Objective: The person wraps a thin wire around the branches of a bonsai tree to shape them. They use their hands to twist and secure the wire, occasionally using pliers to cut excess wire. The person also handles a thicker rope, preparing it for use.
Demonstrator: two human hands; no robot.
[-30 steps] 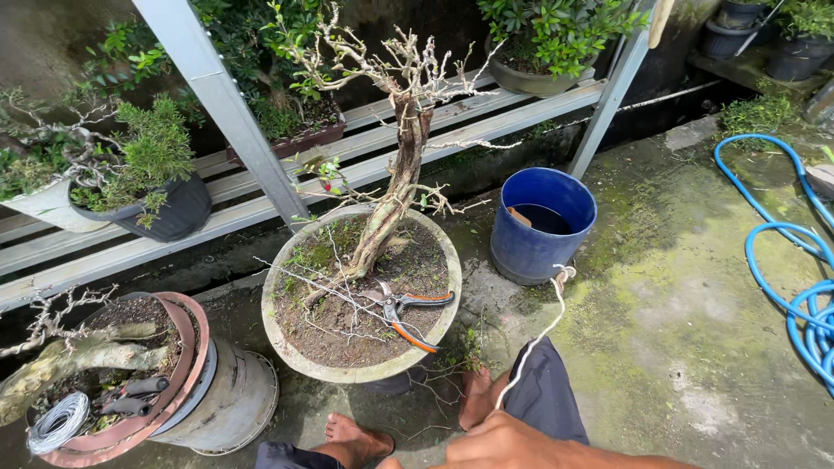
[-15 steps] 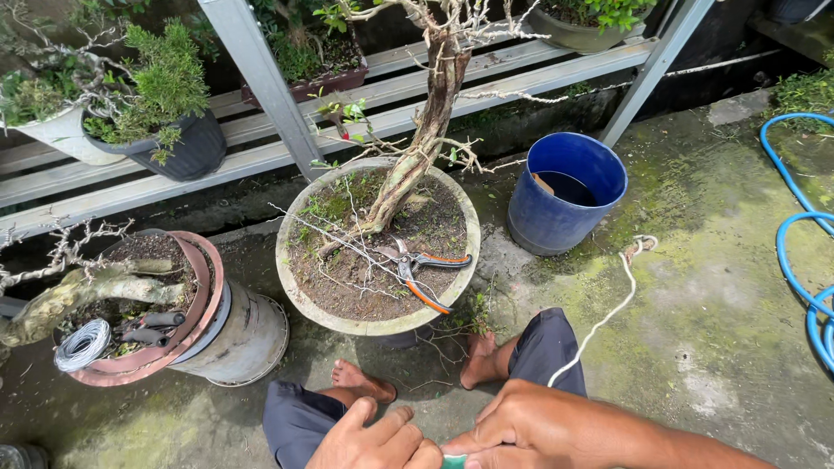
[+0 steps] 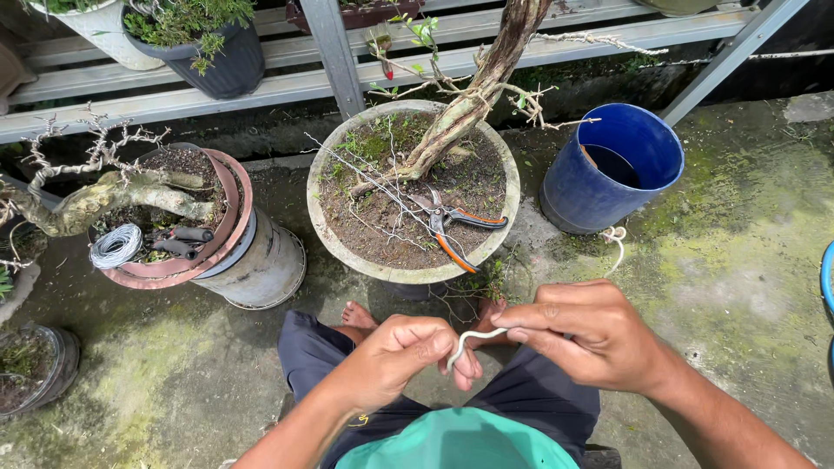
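Note:
My left hand [image 3: 408, 352] and my right hand [image 3: 591, 334] meet above my lap, both pinching a thin white wire [image 3: 473, 339] that curls down between them. The wire's far end [image 3: 615, 236] lies looped on the ground by the blue bucket. In front of my bare feet stands a round grey pot [image 3: 347, 247] with a leaning bare-branched bonsai [image 3: 469, 100]. Orange-handled pruning shears [image 3: 452, 227] lie on its soil.
A blue bucket [image 3: 612, 169] stands at the right. On the left a reddish pot [image 3: 234, 204] on a metal can holds another bonsai, a wire coil [image 3: 115, 246] and dark-handled pliers [image 3: 178, 241]. A metal rack [image 3: 334, 52] with potted plants runs behind. The concrete is mossy.
The view has tipped down and closer. My hands have come up from the bottom edge, and the white wire that trailed across the ground is now held between both.

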